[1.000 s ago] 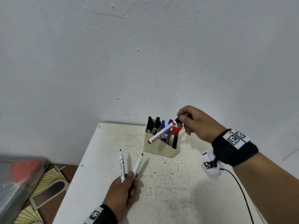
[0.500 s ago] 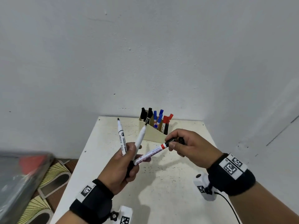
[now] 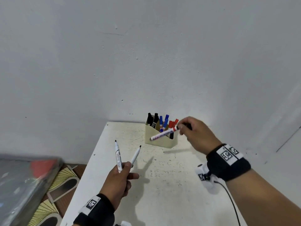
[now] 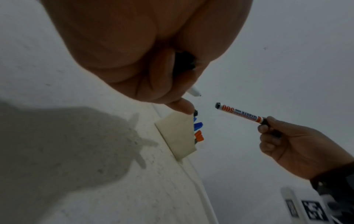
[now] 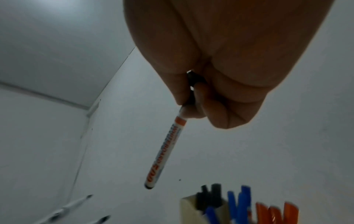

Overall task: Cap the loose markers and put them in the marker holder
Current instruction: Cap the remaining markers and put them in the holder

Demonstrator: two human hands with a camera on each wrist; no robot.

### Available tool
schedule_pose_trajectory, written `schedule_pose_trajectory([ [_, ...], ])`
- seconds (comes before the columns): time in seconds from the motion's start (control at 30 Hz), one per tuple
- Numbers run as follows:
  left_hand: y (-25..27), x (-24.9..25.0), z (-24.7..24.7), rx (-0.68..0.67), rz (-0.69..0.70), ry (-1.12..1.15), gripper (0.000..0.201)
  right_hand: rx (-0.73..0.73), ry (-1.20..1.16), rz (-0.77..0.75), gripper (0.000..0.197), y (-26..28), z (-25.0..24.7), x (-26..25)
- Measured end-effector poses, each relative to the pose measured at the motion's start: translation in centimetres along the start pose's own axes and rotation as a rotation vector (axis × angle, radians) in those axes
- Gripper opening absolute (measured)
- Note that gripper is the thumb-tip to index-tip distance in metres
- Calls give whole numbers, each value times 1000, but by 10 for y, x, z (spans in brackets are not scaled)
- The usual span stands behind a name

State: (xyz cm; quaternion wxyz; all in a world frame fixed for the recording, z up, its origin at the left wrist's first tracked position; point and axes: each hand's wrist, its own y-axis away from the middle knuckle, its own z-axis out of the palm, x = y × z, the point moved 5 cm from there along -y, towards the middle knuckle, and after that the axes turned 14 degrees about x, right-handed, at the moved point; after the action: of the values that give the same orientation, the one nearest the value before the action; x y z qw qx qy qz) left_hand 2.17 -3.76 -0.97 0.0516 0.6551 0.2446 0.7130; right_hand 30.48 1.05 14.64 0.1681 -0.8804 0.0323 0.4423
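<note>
Fingers [image 3: 182, 128] of my right hand [image 3: 197, 136] pinch capped marker [image 3: 163, 133]; left hand [image 3: 118, 178] grips two open pens [image 3: 118, 158] | step: drop marker in holder [image 3: 162, 141] | next: tip it upright.

plain white wall [image 3: 146, 54], speckled white table [image 3: 162, 185], brown floor [image 3: 78, 168], patterned yellow mat [image 3: 63, 178]

- My left hand [image 3: 119, 180] is low and near me, fingers curled round 2 uncapped markers [image 3: 126, 158] that fan upward (index finger sticking out to the right).
- My right hand [image 3: 197, 136] is raised further out, forearm reaching in from the right, thumb and fingertips pinching the black end of 1 red-banded marker [image 3: 163, 133].
- Both wrists wear black bands.
</note>
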Motion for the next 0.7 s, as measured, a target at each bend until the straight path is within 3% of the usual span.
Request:
schedule_pose_trajectory([
  [0.1,-19,-11,-4,28,-38,-11,29,86,186,-120,13,-51,4,-11],
  [0.3,-49,-25,9,18,-64,-62,28,-83,418,-246,16,-124,68,-13],
  [0.53,-69,-30,18,-24,-24,-187,31,-339,667,-210,20,-147,137,9],
  [0.7,-73,-32,19,-17,-29,-180,28,-290,737,-275,17,-157,159,7],
])
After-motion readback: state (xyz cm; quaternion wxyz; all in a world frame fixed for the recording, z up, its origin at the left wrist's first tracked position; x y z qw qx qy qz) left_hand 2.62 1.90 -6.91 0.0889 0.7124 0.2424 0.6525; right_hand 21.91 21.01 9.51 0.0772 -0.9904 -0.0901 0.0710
